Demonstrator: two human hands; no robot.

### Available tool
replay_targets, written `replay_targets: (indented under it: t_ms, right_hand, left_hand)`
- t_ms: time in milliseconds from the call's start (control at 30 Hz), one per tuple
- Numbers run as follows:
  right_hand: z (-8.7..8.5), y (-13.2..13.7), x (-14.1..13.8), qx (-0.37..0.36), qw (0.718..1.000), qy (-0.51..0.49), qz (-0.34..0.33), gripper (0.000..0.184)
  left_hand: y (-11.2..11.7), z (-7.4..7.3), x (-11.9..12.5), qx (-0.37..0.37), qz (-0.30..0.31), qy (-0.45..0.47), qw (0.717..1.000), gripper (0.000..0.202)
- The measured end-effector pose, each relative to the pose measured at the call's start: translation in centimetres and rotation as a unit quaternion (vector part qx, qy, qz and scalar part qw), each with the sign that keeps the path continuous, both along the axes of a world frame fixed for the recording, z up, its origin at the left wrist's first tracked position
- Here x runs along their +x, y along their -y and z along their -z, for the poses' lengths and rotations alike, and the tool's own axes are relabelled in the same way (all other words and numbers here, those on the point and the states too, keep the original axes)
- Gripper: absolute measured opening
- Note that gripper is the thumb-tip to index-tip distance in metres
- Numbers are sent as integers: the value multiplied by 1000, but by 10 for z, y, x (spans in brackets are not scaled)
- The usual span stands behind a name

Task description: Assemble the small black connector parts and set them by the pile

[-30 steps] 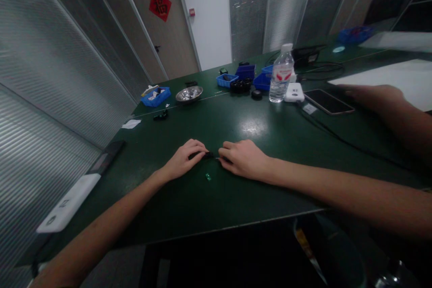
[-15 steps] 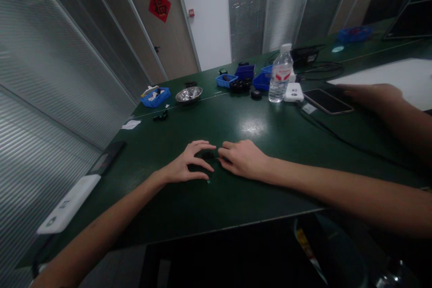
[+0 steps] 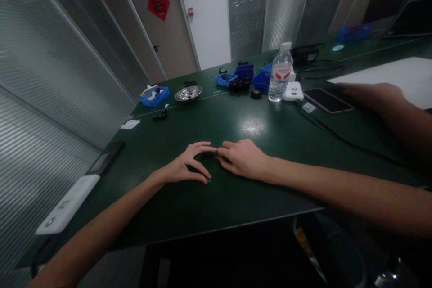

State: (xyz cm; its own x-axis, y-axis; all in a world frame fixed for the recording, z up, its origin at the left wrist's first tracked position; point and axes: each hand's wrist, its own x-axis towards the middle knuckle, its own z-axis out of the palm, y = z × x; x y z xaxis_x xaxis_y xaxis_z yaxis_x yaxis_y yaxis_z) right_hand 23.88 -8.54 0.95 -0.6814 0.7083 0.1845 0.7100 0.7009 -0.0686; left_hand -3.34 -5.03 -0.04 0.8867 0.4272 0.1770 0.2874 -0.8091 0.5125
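Observation:
Over the green tabletop (image 3: pixel 189 209), my left hand (image 3: pixel 184 165) has its thumb and index fingertips closed in at a tiny green piece (image 3: pixel 209 181). Its other fingers stretch toward my right hand (image 3: pixel 245 158), their tips about touching it. My right hand rests on the table with its fingers curled into a pinch. A thin pale tip shows at those fingertips; what they hold is mostly hidden. Between the two hands lies a small dark object (image 3: pixel 207 155), too dim to name.
Farther back stand a metal bowl (image 3: pixel 188 94), a blue basket (image 3: pixel 155 96), a water bottle (image 3: pixel 281 72) and a black phone (image 3: pixel 328 100). Another person's hand (image 3: pixel 374 93) rests at the right by a white sheet (image 3: pixel 388 74). A white device (image 3: pixel 67 204) lies at the left edge.
My left thumb and index finger have come together at the tiny green piece. Its upper fingers have reached slightly toward my right hand, which has hardly moved.

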Motion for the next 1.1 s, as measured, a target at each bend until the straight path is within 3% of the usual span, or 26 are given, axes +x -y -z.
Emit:
replay_targets:
  t_ms: [300,533,700,933,1100]
  right_hand:
    - [0,0,-1,-3,1000,3,1,28]
    - [1,0,-2,0,1000,-1,1,27]
    - [0,0,-2,-7,1000,-3,-1,27]
    - [1,-1,-1,-8,1000,-7,-5,27]
    - [1,-1,-2,-4,1000,-4,0,27]
  left_hand:
    - [0,-2,0,-2,-32,28,999,14]
    - [1,1,2,20,-145,125,981,14]
    - [8,5,9,36,-203,112,972,19]
    - [10,6,10,41,-222,82,971,23]
    - [1,3,1,25,-269,55,961,29]
